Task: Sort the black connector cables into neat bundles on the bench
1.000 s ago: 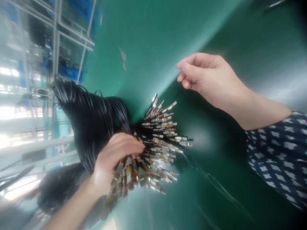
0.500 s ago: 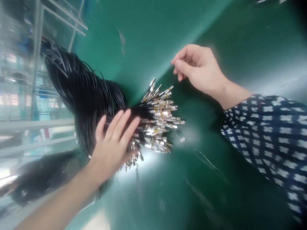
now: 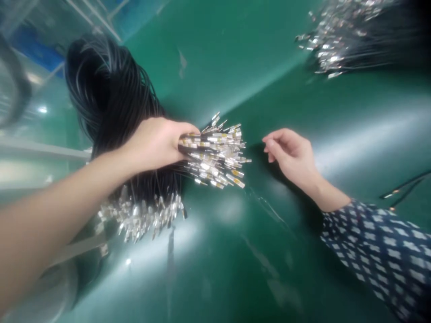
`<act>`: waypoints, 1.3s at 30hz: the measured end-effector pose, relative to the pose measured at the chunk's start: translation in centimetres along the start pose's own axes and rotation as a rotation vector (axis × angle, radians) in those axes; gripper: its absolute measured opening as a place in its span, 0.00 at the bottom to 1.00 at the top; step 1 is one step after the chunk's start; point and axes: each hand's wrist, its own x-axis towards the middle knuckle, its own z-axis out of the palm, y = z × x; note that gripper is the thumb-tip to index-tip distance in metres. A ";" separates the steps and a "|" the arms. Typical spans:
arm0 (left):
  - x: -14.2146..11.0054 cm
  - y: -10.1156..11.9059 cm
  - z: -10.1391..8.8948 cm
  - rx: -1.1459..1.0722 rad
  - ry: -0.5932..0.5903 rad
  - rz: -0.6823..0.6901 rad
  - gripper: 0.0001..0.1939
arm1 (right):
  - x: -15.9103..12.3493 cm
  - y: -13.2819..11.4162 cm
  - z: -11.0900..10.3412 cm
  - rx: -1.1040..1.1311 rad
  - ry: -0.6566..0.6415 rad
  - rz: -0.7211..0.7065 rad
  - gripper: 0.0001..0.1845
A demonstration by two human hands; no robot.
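A thick bundle of black cables (image 3: pixel 111 94) lies on the green table (image 3: pixel 262 251). One end fans out into many metal connector tips (image 3: pixel 218 154). My left hand (image 3: pixel 158 143) is closed around the bundle just behind those tips. A second spray of metal tips (image 3: pixel 141 217) hangs lower, under my forearm. My right hand (image 3: pixel 291 152) hovers a short way right of the tips with its fingers loosely curled and nothing in them.
Another heap of cables with metal tips (image 3: pixel 336 40) lies at the top right of the table. Two loose black cables (image 3: pixel 404 188) lie at the right edge. Blurred shelving with blue bins (image 3: pixel 30 45) stands beyond the table at the left.
My left hand went from lying flat on the bundle to gripping it behind the tips. My right hand dropped lower, closer to the tips. The view shifted, showing the top-right heap.
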 end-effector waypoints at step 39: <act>8.5 -2.6 -1.8 -0.293 -0.509 0.019 0.18 | 0.0 0.6 0.4 -0.090 0.016 -0.059 0.07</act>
